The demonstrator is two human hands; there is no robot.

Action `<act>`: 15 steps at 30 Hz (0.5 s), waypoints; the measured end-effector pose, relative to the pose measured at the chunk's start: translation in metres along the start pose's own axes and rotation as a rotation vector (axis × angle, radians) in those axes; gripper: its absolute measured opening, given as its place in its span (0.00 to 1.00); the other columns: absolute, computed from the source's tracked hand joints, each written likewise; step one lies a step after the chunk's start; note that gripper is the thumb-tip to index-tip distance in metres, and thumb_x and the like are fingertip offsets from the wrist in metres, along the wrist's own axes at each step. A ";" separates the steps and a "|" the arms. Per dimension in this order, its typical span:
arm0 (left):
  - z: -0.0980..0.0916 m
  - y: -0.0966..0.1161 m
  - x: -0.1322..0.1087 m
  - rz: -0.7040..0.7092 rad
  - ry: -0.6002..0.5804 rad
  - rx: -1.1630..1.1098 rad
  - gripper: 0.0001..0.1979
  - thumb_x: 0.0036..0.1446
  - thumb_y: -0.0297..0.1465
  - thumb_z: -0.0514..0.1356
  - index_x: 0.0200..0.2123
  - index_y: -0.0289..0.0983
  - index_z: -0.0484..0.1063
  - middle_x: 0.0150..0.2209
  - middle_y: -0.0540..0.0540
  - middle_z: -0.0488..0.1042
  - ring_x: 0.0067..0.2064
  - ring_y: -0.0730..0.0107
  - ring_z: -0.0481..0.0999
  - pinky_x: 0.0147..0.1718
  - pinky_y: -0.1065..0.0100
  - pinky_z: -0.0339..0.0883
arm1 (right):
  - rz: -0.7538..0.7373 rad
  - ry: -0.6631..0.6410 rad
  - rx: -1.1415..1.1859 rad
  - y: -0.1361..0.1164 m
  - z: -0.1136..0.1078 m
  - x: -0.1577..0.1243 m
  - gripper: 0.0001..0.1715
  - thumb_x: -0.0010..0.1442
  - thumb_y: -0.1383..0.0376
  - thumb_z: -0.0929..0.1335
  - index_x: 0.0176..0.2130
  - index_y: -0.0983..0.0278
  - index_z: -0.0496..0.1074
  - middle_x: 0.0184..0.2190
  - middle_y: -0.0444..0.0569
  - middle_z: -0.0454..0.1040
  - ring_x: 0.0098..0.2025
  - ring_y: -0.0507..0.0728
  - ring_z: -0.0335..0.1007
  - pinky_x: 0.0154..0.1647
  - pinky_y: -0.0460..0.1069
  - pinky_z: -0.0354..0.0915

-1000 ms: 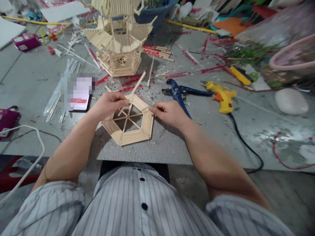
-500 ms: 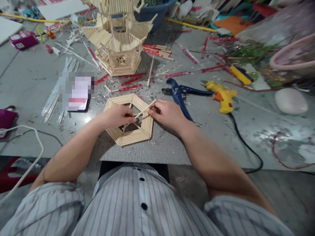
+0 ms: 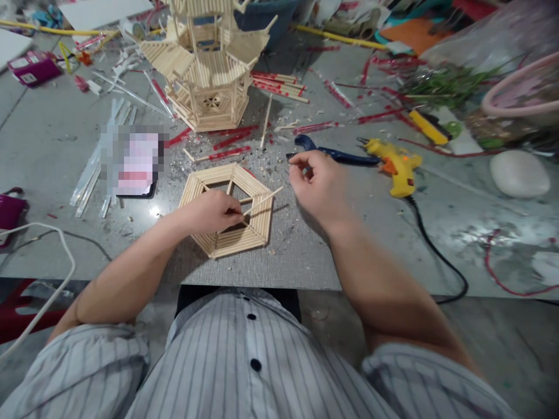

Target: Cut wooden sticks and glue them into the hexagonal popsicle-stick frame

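Grey, littered tabletop (image 3: 52,139) fills the frame, with a textured mat (image 3: 288,256) at lower centre. On the mat lies a hexagonal stick frame (image 3: 238,237). The left hand (image 3: 209,210) rests over its middle, thumb and forefinger pinched on a thin wooden stick (image 3: 266,198) that slants up to the right across the frame's edge. The right hand (image 3: 318,186) hovers just right of the frame, fingers loosely curled; whether they hold anything small cannot be told. It partly covers the blue pliers (image 3: 336,153). Right of those lies a yellow glue gun (image 3: 395,163), its black cord (image 3: 437,250) running down off the table. At upper centre stands a stick pagoda (image 3: 205,75), with red-wrapped sticks (image 3: 279,84) beside it. A white stone (image 3: 519,173) sits at far right.
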State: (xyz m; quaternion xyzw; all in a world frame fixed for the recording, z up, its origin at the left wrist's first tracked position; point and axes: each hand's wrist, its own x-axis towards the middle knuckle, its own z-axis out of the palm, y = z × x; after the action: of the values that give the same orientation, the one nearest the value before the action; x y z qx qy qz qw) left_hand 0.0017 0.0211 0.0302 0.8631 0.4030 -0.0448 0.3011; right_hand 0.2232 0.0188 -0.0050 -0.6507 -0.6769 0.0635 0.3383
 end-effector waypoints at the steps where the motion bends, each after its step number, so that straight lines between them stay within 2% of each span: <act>1: -0.001 0.000 0.000 -0.009 -0.002 -0.013 0.12 0.56 0.30 0.54 0.33 0.32 0.77 0.28 0.47 0.75 0.27 0.76 0.68 0.29 0.72 0.56 | 0.027 -0.023 -0.076 0.002 -0.006 0.003 0.08 0.56 0.64 0.63 0.36 0.61 0.70 0.31 0.51 0.74 0.30 0.56 0.67 0.35 0.52 0.62; 4: -0.003 -0.003 0.001 -0.045 0.021 -0.086 0.11 0.56 0.31 0.55 0.32 0.32 0.76 0.25 0.49 0.73 0.26 0.78 0.67 0.29 0.73 0.57 | 0.174 -0.120 -0.303 0.014 -0.024 0.013 0.07 0.56 0.60 0.65 0.32 0.61 0.70 0.31 0.53 0.74 0.33 0.60 0.69 0.35 0.55 0.62; 7: -0.003 -0.009 0.001 -0.031 0.056 -0.182 0.12 0.56 0.33 0.55 0.30 0.33 0.76 0.23 0.51 0.72 0.26 0.78 0.66 0.29 0.74 0.57 | 0.282 -0.296 -0.444 0.027 -0.038 0.018 0.17 0.55 0.50 0.66 0.27 0.60 0.69 0.29 0.54 0.72 0.33 0.63 0.68 0.34 0.57 0.61; 10: -0.002 -0.011 0.002 -0.017 0.036 -0.224 0.11 0.55 0.33 0.56 0.33 0.33 0.77 0.25 0.51 0.74 0.27 0.79 0.67 0.30 0.74 0.58 | 0.301 -0.449 -0.515 0.035 -0.043 0.019 0.23 0.53 0.44 0.66 0.25 0.59 0.68 0.28 0.53 0.71 0.32 0.63 0.68 0.32 0.57 0.59; 15: 0.001 -0.006 0.002 -0.015 -0.027 -0.217 0.10 0.54 0.32 0.59 0.33 0.33 0.78 0.27 0.51 0.77 0.27 0.80 0.70 0.31 0.76 0.60 | 0.272 -0.457 -0.528 0.038 -0.038 0.019 0.23 0.52 0.43 0.66 0.25 0.59 0.69 0.28 0.52 0.72 0.32 0.63 0.68 0.30 0.55 0.58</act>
State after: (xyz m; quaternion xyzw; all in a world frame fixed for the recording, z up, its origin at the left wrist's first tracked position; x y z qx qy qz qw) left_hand -0.0007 0.0249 0.0261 0.8217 0.4079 -0.0149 0.3978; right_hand 0.2772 0.0287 0.0107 -0.7686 -0.6352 0.0746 -0.0123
